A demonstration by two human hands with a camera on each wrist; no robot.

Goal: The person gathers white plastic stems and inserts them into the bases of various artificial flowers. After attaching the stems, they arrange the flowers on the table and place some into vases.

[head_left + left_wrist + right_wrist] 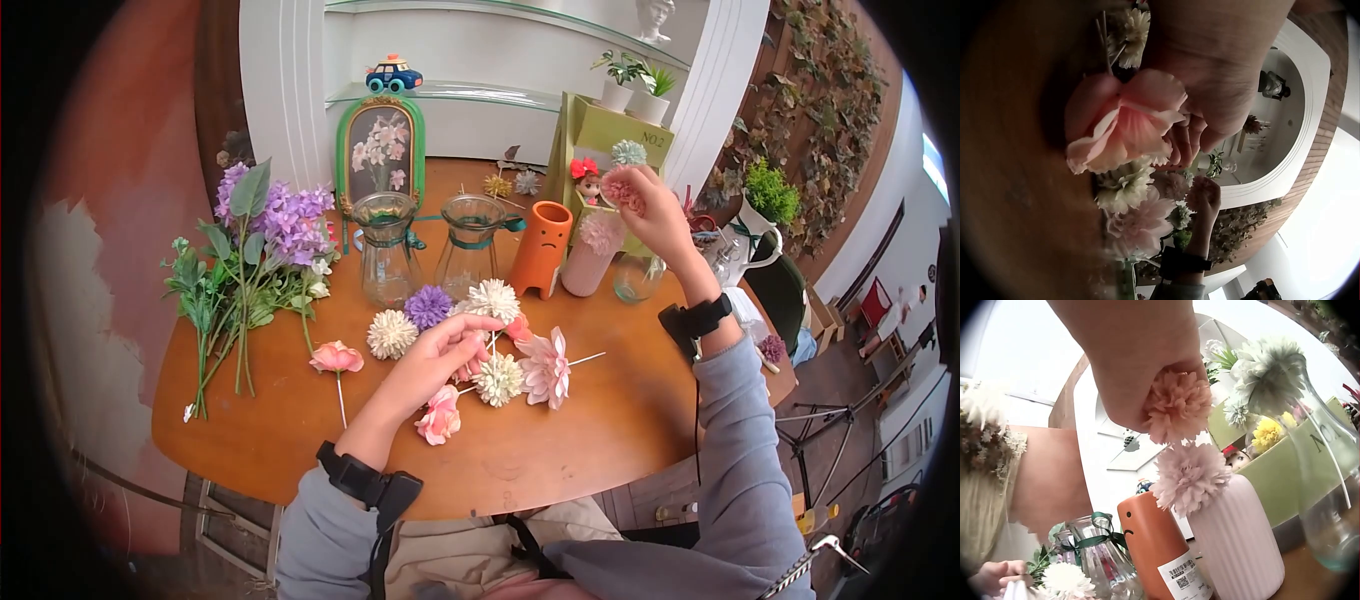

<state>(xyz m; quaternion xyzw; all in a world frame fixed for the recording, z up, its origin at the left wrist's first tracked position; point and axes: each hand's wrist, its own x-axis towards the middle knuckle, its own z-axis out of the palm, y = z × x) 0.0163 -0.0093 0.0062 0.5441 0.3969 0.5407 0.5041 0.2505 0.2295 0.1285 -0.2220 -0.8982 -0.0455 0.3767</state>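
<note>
High over the right side of the table, my right hand (655,212) grips a pink pompom flower (1179,407); its stem is hidden. Just beneath that bloom in the right wrist view, a paler pink flower (1190,478) stands in the ribbed pink vase (1238,537). My left hand (440,362) hovers with loosely curled fingers among loose blooms, nothing seen in its grasp. Around it lie a purple pompom (429,307), cream flowers (391,334), a pink dahlia-like flower (546,370) and a peach-pink bloom (1125,125), large before the left wrist camera.
Two glass vases with green ribbons (386,245) and an orange sad-faced vase (541,248) stand mid-table. A clear glass vase (1329,531) holds a pale green flower (1269,372). Lilac bunches (275,225) lie left. Behind stand a green frame (343,150) and green box (640,135).
</note>
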